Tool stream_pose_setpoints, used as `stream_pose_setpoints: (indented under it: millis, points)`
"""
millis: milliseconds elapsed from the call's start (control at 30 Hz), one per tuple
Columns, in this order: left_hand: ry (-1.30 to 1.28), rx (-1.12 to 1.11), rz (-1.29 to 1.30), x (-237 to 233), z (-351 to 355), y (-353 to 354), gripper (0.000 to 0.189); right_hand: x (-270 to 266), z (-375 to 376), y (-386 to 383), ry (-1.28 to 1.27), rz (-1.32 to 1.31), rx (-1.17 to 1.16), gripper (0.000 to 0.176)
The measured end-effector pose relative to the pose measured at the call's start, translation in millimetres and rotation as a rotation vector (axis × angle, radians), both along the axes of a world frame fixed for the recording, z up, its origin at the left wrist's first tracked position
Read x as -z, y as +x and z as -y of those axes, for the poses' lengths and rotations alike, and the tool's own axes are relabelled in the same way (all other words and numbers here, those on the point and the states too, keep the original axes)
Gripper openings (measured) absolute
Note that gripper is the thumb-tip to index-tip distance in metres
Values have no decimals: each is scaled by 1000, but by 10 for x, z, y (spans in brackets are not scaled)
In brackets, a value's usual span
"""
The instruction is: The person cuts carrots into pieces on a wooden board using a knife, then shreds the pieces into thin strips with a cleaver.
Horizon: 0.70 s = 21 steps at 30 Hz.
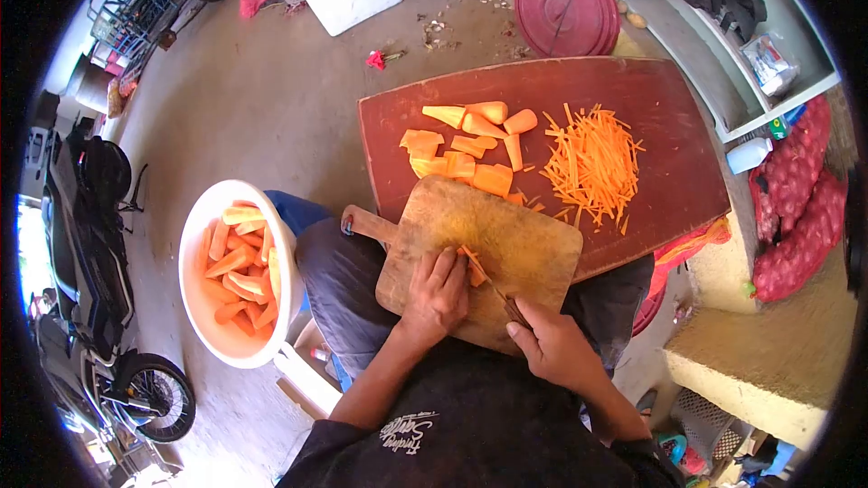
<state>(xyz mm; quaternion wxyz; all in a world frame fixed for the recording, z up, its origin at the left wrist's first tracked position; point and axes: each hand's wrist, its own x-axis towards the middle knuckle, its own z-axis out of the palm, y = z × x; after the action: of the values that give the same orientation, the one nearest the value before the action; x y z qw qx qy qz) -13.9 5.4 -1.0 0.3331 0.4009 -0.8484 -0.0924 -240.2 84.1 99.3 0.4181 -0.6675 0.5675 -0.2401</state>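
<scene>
A wooden cutting board (pixel 533 248) with a handle at its left lies over my lap and the near edge of the red-brown table (pixel 660 95). My left hand (pixel 438 296) presses curled fingers on a carrot piece (pixel 476 276), mostly hidden beneath them. My right hand (pixel 562 348) is closed around the handle of a knife (pixel 495 291), whose blade sits at the carrot's right side. Beyond the board lie peeled carrot chunks (pixel 457 164), some with flat cut faces, and tapered carrot ends (pixel 486 125). Right of them is a heap of carrot strips (pixel 592 161).
At my left stands a white tub (pixel 191 276) of peeled carrots. Red net sacks (pixel 796 235) and a concrete ledge (pixel 750 370) are on the right, below a shelf (pixel 696 45). A round red lid (pixel 567 9) lies beyond the table. Motorcycles (pixel 99 307) stand at far left.
</scene>
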Motion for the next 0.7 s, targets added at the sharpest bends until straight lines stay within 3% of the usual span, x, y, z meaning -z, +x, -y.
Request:
stream_pose_setpoints:
  millis: [267, 467, 700]
  points:
    - [97, 24, -46, -12, 5, 30, 48, -257, -66, 14, 188, -107, -47, 40]
    - [113, 37, -57, 31, 9, 48, 50, 109, 277, 233, 92, -119, -28, 39]
    - [108, -7, -104, -38, 11, 41, 43, -175, 146, 147, 146, -84, -27, 37]
